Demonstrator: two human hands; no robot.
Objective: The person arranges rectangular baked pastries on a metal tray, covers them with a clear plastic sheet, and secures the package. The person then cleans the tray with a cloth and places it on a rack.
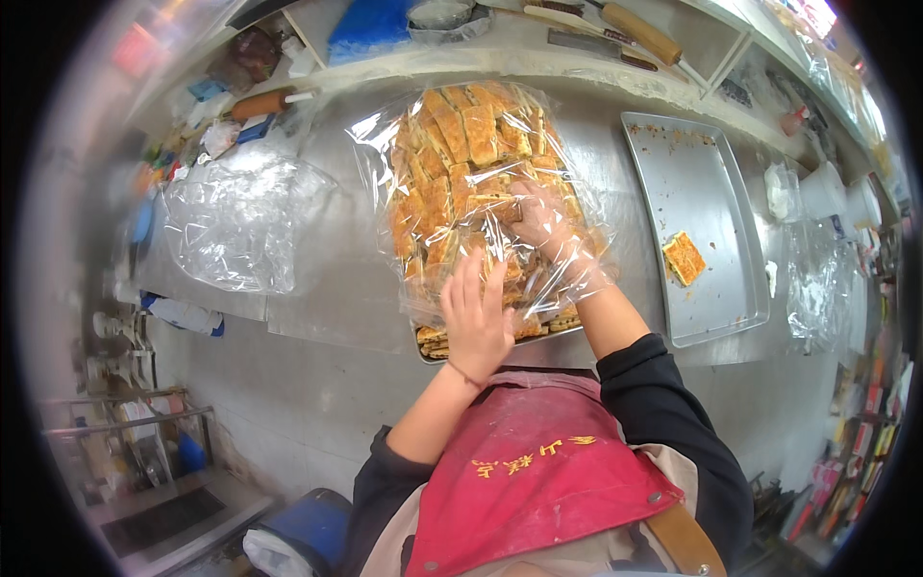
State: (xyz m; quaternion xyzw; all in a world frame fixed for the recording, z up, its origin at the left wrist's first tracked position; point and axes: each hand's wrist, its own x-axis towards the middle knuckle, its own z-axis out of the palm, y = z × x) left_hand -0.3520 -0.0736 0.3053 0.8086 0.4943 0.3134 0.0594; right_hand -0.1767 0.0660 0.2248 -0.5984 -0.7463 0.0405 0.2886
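Observation:
Golden-brown slices of baked flatbread or pastry (433,205) are heaped on a metal tray (431,358) in front of me. Clear plastic film (368,137), loose and wrinkled, lies over most of the heap. Beneath it, my right hand (539,215) has its fingers curled at the end of one slice (494,207), which lies crosswise; glare blurs part of the grip. On top of the film near the front, my left hand (476,310) rests with its fingers apart, holding nothing. Several slices show uncovered along the tray's front edge.
On the right, a shallow metal tray (703,187) holds crumbs and one pastry piece (683,258). Crumpled clear plastic (231,223) lies left on the steel table (332,288). Rolling pins (642,32) and a knife (591,45) sit on the back shelf. A blue bin (310,526) stands below.

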